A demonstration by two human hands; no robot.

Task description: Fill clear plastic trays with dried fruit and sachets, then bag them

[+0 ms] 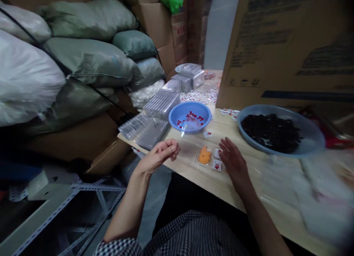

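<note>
The left hand (163, 152) hovers over the near edge of the surface (188, 167), its fingers curled together with the thumb against them; I cannot tell whether they pinch anything. The right hand (234, 162) has its fingers extended and unclamped, just right of two small printed packets (217, 165). Left of these packets, between the hands, a small clear tray (197, 160) with orange pieces (204, 155) lies on the surface. Beyond it sits a blue basin (173, 126) with red pieces (199, 118); clear plastic packaging (163, 103) is stacked to its left. At right, a wide bowl (312, 140) holds dark pieces (271, 132).
</note>
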